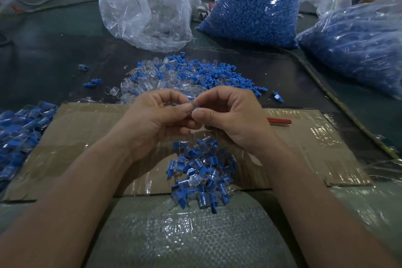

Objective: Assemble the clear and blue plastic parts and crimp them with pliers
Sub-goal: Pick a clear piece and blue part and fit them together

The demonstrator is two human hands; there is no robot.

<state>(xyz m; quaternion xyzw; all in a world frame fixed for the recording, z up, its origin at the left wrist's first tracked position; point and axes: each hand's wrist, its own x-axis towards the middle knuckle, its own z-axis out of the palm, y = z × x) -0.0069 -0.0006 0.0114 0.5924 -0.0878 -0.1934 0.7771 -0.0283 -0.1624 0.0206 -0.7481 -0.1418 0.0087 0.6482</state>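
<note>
Pinching a blue part [197, 107] in the fingertips of my right hand [230, 115], I am holding it against a clear part [175, 104] gripped in the curled fingers of my left hand [161, 115]. My fingers are hiding most of the clear part. Both hands are meeting just above the cardboard [87, 128] on the tabletop, between the loose pile [185, 78] of mixed parts beyond them and the heap of joined pieces [202, 172] nearer me.

I am judging these parts to be very light, stiff and smooth, so they are likely to slip or flick away if squeezed off-centre. I am thinking the best hold is across the flat sides, near the end away from the joint, leaving the mating ends free. A red handle [279, 121], probably the pliers, is lying on the cardboard just beside my right hand.
</note>
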